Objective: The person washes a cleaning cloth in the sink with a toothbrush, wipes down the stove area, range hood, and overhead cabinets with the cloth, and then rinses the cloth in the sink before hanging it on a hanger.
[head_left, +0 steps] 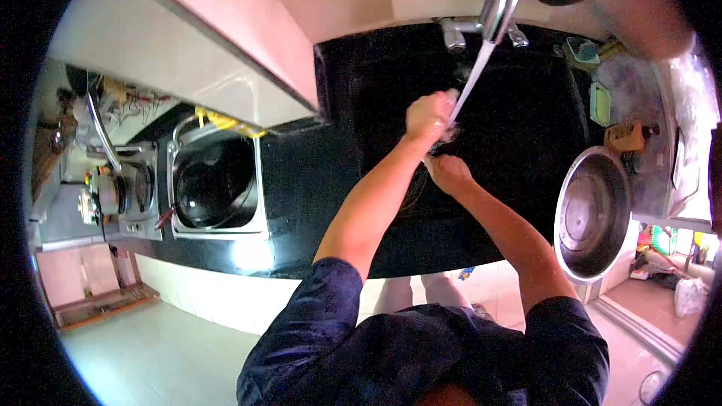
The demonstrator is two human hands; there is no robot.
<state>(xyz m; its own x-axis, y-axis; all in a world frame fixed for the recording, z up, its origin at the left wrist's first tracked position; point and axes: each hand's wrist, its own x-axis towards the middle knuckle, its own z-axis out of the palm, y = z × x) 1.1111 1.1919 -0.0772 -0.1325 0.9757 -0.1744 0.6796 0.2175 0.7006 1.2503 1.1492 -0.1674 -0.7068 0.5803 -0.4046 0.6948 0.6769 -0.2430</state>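
Note:
Water [473, 81] runs from the metal faucet [505, 0] down into the black sink [526, 143]. Beside the stream, my left hand [430, 116] is closed, its fingers touching the water's edge. My right hand [450, 174] is closed too, just below and to the right of the left one. A thin pale edge shows between the two hands. What they grip is mostly hidden by the fingers and lost against the dark sink.
A large metal basin [593, 214] stands tilted on the right, near a brown bottle [629, 137] and a pale green tray [600, 104]. At left are a black wok [214, 192], a yellow cloth [226, 122] and a jutting white cabinet [218, 45].

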